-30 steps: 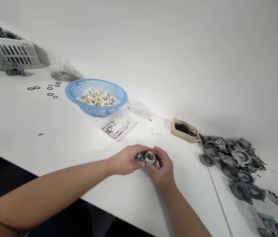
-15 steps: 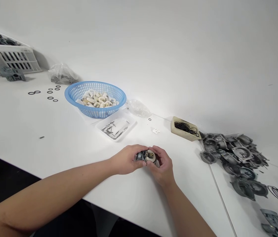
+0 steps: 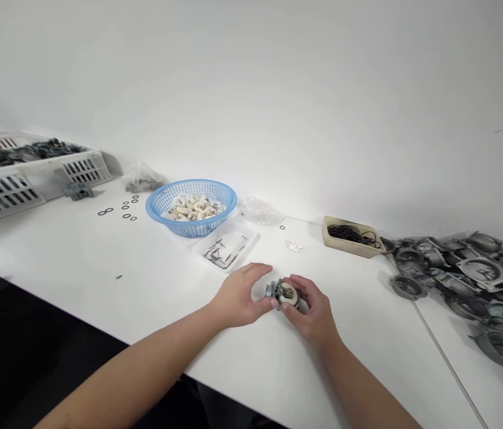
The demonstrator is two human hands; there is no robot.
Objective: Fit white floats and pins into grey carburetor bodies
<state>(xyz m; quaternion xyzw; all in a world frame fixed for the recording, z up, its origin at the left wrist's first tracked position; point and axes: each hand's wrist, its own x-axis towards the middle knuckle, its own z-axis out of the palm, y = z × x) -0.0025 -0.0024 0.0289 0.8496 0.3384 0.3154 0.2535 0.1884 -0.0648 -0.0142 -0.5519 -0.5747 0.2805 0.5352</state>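
A small grey metal part (image 3: 271, 291) with a cream-coloured ring-shaped piece (image 3: 287, 294) set in it is between my hands, low over the white table. My right hand (image 3: 312, 310) grips its right side, thumb in front and fingers behind. On the left, my left hand (image 3: 241, 298) has its thumb and fingers spread apart, the thumb tip close to the part's front left edge. Whether that thumb touches the part I cannot tell. Beyond my left hand lies a white tray (image 3: 251, 237) with thin metal pins.
A blue basket (image 3: 153, 205) holds cream pieces. Behind it are plastic bags. A beige box (image 3: 353, 249) holds black rings. Grey metal housings (image 3: 468, 286) are heaped at right. A white crate (image 3: 48, 185) of dark parts stands far left, near several black rings on the table (image 3: 77, 256).
My left hand has opened and its fingers have come off the part, which my right hand still grips. The whole view has shifted, showing more of the crate at left.
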